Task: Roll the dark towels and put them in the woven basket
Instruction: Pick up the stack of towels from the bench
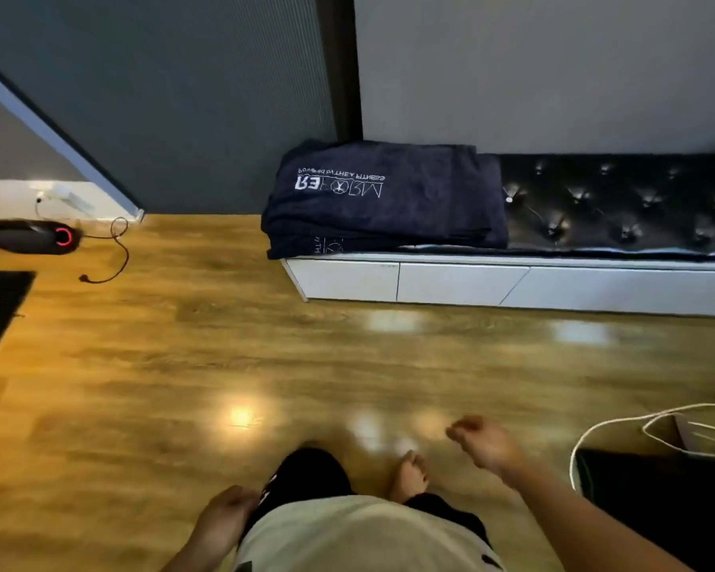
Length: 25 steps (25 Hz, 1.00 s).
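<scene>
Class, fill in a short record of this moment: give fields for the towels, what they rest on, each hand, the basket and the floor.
towels: stack of folded dark navy towels with white lettering, not yet rolled
support: black tufted cushion on a white low bench, towels at its left end
left hand: empty, low by the body
right hand: empty, loosely curled, raised over the floor
basket: container with white rope handles at right edge, weave unclear
floor: glossy wooden floor

The top dark towel (384, 196) bears white, mirrored lettering, a line reading roughly "Powered by THEA FITNESS".
</scene>
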Each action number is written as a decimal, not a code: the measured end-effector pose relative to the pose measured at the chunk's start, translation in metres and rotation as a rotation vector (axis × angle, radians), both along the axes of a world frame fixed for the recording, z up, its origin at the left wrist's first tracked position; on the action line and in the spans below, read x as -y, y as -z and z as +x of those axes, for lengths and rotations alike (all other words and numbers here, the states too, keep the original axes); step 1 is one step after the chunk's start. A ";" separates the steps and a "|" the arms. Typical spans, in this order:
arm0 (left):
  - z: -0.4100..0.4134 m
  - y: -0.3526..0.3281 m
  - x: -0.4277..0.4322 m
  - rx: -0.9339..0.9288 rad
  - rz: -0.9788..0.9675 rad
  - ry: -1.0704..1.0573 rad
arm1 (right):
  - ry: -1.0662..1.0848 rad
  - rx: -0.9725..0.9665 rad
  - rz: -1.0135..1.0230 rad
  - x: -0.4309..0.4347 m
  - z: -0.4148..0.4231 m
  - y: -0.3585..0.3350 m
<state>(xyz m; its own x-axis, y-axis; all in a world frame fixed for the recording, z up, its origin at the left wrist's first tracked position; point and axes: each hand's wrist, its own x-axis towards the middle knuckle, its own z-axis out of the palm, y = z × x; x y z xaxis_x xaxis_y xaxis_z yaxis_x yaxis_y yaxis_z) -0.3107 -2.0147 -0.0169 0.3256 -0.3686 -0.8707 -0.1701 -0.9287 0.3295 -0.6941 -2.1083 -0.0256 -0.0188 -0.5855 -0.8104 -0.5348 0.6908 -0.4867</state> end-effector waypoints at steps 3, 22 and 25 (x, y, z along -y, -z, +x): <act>-0.022 -0.010 0.076 -0.063 0.055 -0.103 | 0.288 0.128 0.031 0.105 -0.009 -0.009; -0.041 0.100 0.600 -0.298 0.011 -0.324 | 1.556 0.583 0.403 0.522 0.019 0.126; -0.057 0.119 0.614 -0.370 0.050 -0.472 | 1.485 0.448 0.505 0.529 0.015 0.137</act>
<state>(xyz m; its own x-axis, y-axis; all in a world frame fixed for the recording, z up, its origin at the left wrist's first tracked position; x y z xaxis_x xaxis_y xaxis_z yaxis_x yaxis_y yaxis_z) -0.3679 -2.6291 -0.1358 0.1157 -0.2135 -0.9701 0.3819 -0.8920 0.2419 -0.6793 -2.6370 -0.1622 -0.0159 0.0428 -0.9990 0.8224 0.5687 0.0113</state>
